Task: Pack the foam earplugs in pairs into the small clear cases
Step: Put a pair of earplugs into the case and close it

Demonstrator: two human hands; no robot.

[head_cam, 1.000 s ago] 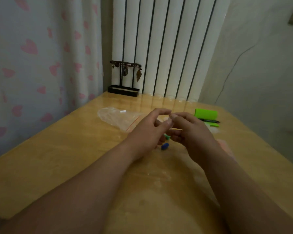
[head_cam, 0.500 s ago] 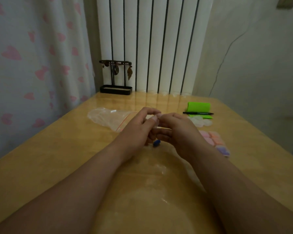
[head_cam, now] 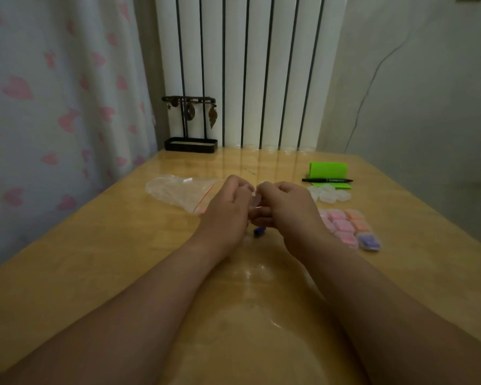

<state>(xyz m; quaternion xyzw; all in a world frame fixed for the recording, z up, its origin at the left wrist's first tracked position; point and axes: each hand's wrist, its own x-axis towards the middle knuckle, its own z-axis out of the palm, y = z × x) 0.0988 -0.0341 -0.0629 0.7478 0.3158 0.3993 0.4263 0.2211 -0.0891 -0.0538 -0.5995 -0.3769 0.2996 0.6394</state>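
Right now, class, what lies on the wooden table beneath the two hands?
One small blue foam earplug shows below the left hand and right hand, which pinch a small clear plastic case. Anything else beneath the palms is covered.

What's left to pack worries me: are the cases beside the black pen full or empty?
Seemingly empty: the clear cases by the black pen show no colour inside.

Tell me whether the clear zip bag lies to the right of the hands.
No, the zip bag lies left of the left hand, opposite the filled cases.
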